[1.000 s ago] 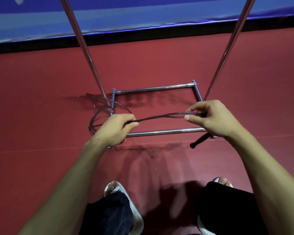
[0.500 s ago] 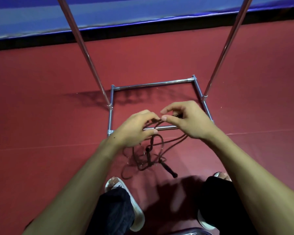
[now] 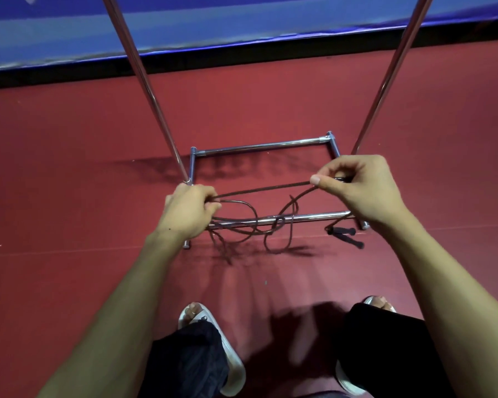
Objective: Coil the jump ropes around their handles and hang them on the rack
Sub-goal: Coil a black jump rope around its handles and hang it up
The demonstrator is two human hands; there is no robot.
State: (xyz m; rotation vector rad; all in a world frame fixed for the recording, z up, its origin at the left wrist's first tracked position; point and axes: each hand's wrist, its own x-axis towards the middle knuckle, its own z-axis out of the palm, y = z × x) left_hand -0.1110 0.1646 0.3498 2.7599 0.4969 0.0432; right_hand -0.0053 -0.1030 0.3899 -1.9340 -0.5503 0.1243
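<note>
Both hands (image 3: 189, 209) (image 3: 354, 188) gripping jump rope (image 3: 263, 188), stretched btwn; loops slack, handles (image 3: 346, 235) dangling. Coil unfinished, rack (image 3: 263, 145) hang left.

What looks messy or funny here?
The jump rope does. Between the left hand and right hand, its slack loops hang in a crossed tangle, and the handles dangle loose, not wrapped yet.

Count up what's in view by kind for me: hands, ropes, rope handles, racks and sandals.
Hands: 2, left hand and right hand
Rope: 1
Handles: 2
Rack: 1
Sandals: 2
Total: 8
</note>
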